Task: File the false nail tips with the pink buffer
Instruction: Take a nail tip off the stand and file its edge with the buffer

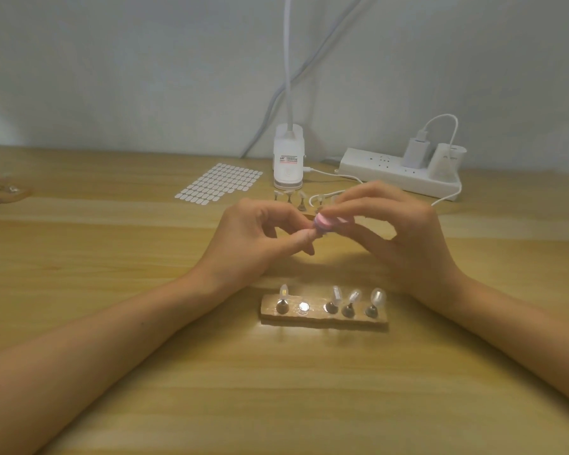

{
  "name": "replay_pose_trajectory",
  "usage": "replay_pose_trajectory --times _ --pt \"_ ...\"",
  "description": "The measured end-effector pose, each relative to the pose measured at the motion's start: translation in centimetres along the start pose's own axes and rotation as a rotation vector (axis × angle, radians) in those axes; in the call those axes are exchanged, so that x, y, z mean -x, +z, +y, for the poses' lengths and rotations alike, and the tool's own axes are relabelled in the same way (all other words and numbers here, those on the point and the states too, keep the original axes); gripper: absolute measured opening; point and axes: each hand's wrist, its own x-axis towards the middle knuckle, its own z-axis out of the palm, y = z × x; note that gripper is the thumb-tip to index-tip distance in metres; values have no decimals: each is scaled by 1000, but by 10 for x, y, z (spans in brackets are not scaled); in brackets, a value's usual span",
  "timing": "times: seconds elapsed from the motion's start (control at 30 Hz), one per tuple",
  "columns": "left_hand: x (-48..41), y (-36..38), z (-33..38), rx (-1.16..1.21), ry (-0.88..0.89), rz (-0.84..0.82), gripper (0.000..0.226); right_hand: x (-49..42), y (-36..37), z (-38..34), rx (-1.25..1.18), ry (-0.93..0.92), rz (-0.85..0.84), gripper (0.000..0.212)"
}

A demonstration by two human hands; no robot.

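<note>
Above desk point(145, 356), pink buffer point(425, 221) in right grip point(404, 234)

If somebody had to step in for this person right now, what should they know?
Left hand: pinches something small against the buffer, probably a tip, but it is too blurred to be sure.
Right hand: grips the buffer.
Near block: four tips on pegs, second slot bare.
Far tips stand behind the hands.
Done: cannot tell which are filed.
Left: likely finish this one, return it to the bare slot, then file the rest.
</note>
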Motion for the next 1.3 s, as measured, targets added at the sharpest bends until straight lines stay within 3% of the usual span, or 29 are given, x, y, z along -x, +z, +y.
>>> replay_pose_trajectory --times 0.3,0.4,0.5,0.67,0.77,1.0,1.3 --pt "-1 0 1 93 -50 -99 12 1 0 1 3 -56 -21 19" --pt "0 -1 0 97 -41 -96 5 0 -2 5 47 2 18 20" --pt "0 0 0 90 -33 -97 13 2 -2 7 72 -41 26 18" --pt "-1 -1 -1 98 -42 -73 6 1 -6 7 -211 207 136 29" --pt "-1 -2 -1 54 -3 -65 7 2 -1 3 -119 56 10 23" --pt "0 -2 1 37 -1 -39 9 1 -2 0 -34 -49 -31 22" --pt "0 -1 -1 49 1 -51 9 0 -2 1 -4 -14 19 21"
